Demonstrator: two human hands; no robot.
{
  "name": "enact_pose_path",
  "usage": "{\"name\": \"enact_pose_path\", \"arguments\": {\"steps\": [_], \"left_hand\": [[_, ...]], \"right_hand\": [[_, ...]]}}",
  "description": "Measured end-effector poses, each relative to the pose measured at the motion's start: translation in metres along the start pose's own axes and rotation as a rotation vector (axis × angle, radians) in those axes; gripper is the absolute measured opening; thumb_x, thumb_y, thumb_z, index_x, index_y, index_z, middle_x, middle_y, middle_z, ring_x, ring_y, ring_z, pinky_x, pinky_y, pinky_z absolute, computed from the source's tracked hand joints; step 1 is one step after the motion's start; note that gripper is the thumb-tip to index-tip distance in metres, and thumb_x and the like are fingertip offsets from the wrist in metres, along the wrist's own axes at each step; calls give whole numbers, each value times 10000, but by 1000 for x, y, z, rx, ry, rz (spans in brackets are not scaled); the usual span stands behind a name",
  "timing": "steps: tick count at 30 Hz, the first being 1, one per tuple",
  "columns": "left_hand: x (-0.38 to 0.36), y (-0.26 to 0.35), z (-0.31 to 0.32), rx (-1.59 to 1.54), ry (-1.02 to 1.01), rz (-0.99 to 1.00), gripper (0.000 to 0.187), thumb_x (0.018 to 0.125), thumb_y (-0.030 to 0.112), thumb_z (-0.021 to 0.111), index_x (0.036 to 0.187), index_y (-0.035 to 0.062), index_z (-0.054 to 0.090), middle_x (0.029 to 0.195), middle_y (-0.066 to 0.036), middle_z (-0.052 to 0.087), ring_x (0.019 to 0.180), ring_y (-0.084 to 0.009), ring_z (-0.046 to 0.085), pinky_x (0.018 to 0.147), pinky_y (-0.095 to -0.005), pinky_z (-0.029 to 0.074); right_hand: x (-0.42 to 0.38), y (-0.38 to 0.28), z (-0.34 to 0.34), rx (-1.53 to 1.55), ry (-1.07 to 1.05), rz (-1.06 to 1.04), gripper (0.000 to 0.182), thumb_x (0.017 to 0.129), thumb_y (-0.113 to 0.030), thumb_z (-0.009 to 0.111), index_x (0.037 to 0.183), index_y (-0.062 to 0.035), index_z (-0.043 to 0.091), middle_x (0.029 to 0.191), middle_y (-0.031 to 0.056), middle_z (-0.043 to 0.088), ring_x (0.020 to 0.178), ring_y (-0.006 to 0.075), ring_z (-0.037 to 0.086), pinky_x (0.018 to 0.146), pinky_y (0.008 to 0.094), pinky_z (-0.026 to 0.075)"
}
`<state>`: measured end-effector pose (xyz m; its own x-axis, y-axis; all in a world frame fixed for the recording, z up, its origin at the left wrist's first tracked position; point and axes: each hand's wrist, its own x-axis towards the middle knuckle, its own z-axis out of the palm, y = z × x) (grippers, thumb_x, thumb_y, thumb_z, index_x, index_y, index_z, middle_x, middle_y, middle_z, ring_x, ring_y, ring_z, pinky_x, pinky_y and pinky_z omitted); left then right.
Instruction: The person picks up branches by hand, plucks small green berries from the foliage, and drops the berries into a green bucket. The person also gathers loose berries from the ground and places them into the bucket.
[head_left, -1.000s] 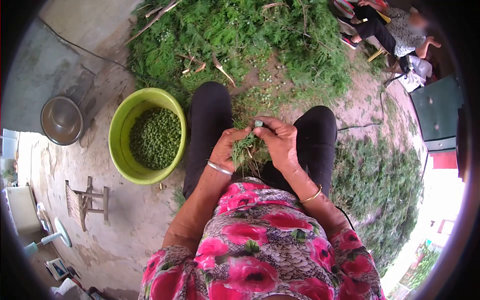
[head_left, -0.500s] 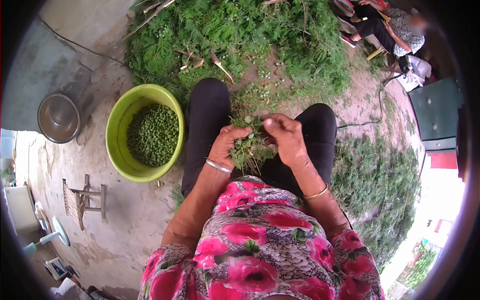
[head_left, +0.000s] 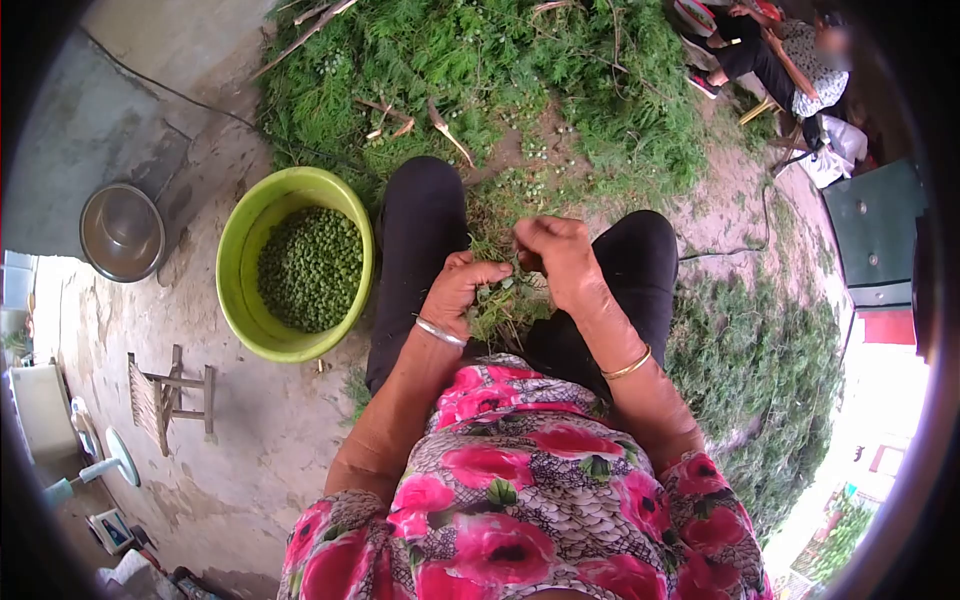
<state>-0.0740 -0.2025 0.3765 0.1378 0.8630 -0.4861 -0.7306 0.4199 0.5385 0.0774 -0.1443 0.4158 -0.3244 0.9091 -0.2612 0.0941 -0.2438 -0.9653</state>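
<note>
My left hand (head_left: 462,292), with a silver bangle at its wrist, is closed around a leafy green sprig (head_left: 505,308) between my knees. Close beside it, my right hand (head_left: 562,258) is bent over the sprig's upper part with thumb and fingers pinched together. Whatever lies between those right fingertips is hidden. Left of my legs stands a yellow-green plastic tub (head_left: 235,285), holding a heap of small round green berries (head_left: 312,270).
A large pile of feathery green branches (head_left: 450,70) lies ahead; more cut greenery (head_left: 755,370) covers the ground at right. A metal basin (head_left: 122,232) and a small folding stool (head_left: 172,395) stand at left. Another person (head_left: 785,65) sits at the upper right.
My right hand has moved slightly left and its fingers have drawn in closer over the sprig. My left hand still holds the sprig. The whole view has shifted a little.
</note>
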Motion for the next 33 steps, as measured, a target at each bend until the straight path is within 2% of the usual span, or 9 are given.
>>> {"name": "enact_pose_path", "arguments": {"steps": [2,5,7,10,15,17,21,27,33], "left_hand": [[1,1,0,74,-95,17,78,690,-8,677,679,-2,601,632,-52,604,558,-157,607,561,-291,535],[-9,10,18,50,-37,9,55,715,-1,655,692,-16,608,607,-50,600,546,-171,608,576,-296,540],[-12,14,25,-32,-48,-51,32,730,-8,634,713,-28,616,650,-70,617,571,-174,609,574,-299,532],[-3,2,18,-83,86,0,30,729,-20,627,753,-35,616,691,-88,624,631,-182,623,582,-303,529],[3,-6,6,-22,58,43,110,747,23,634,841,-33,636,740,-82,636,668,-172,624,626,-302,528],[3,-5,7,3,1,37,108,747,24,635,840,-32,633,736,-79,636,659,-167,621,624,-307,527],[-5,3,19,22,42,43,74,753,34,635,800,-22,643,718,-76,639,595,-158,619,570,-290,533],[-3,3,18,13,-25,22,77,771,48,626,781,-22,656,707,-83,652,563,-163,630,515,-267,534],[-7,7,27,-57,-53,-7,113,816,79,613,807,-27,653,717,-85,652,576,-169,634,530,-270,536]], "right_hand": [[2,-4,-3,637,102,188,180,808,-122,614,868,46,592,681,71,596,589,124,552,523,260,444],[-12,-26,-4,620,109,190,179,821,-139,581,873,33,579,684,78,581,568,144,543,499,279,448],[-23,-23,-6,514,35,151,162,794,-123,632,854,23,595,702,63,600,592,134,554,527,264,454],[-36,-17,2,-355,-1,-179,163,706,-84,727,787,6,618,723,40,626,647,125,585,606,250,472],[-30,-6,3,-580,53,-284,153,729,-101,712,775,12,620,688,34,612,634,87,562,580,244,454],[-28,-9,-1,-21,-2,138,115,752,-84,682,759,12,621,655,9,581,588,84,531,524,231,418],[-31,0,-8,454,22,201,76,812,-71,623,827,4,620,686,30,567,568,78,494,488,206,371],[-32,-1,-17,848,-41,204,86,859,-89,594,871,-3,590,758,82,596,603,145,528,503,248,406],[-34,-4,-18,821,-43,222,98,852,-83,592,874,9,569,777,121,602,629,168,552,514,262,422]]}}
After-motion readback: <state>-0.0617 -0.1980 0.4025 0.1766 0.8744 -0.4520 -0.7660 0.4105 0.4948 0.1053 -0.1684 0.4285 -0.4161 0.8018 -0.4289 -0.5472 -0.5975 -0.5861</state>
